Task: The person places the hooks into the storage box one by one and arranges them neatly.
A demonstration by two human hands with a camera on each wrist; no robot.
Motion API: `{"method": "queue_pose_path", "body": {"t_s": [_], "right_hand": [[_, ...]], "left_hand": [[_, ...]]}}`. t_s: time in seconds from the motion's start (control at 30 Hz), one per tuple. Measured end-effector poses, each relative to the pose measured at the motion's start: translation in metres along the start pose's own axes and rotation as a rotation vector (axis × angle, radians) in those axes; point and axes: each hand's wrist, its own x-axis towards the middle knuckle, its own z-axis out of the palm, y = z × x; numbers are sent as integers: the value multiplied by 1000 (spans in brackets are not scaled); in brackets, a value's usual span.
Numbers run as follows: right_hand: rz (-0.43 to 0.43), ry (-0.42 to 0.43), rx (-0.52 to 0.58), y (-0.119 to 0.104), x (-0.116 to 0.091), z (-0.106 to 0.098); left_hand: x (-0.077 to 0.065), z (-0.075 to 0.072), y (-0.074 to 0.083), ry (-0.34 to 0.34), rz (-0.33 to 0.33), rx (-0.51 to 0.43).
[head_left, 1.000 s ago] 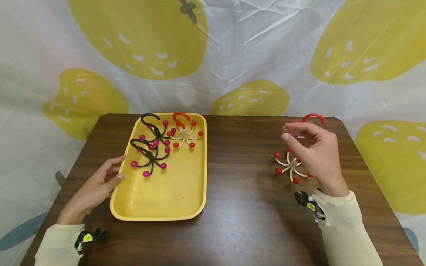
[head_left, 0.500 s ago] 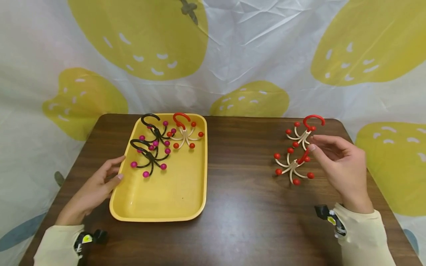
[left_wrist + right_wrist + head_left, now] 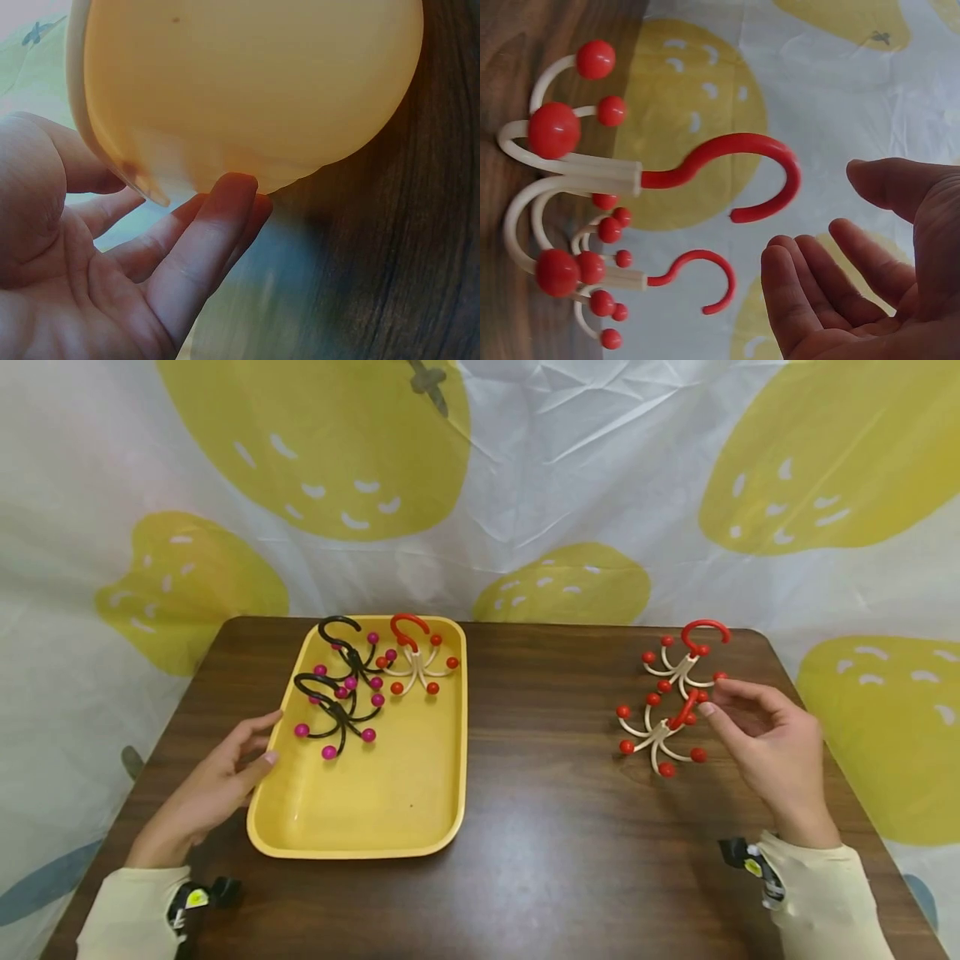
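Right hand [image 3: 777, 750]: thumb and fingers apart, holding nothing, just right of the front red hook [image 3: 662, 730] near the desk's [image 3: 540, 827] right edge. Hook upright, curl toward the hand's gap; left hand [image 3: 213, 777] well apart, at the tray [image 3: 375, 806].

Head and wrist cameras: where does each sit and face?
Head: on the head, facing forward and down at the table; shows left hand, right hand, sleeves.
Left wrist: on that wrist, facing the yellow tray; shows left fingers, palm.
Right wrist: on that wrist, facing a nearer red-hooked hanger and a farther one; shows right fingers, thumb.
Shared: head and left wrist, tray; head and right wrist, hangers.
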Motion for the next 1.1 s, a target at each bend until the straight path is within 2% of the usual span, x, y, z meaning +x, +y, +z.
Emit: {"method": "queue_pose_path", "body": {"t_s": [0.2, 0.53, 0.8, 1.1], "right_hand": [[50, -48, -29, 11, -1, 6], [57, -100, -32, 15, 1, 15], [12, -120, -66, 19, 1, 19], [-18, -88, -104, 22, 1, 19]], "left_hand": [[0, 1, 0, 4, -8, 6], [0, 2, 0, 3, -13, 8], [0, 1, 0, 3, -22, 14], [0, 0, 0, 1, -21, 15]]}}
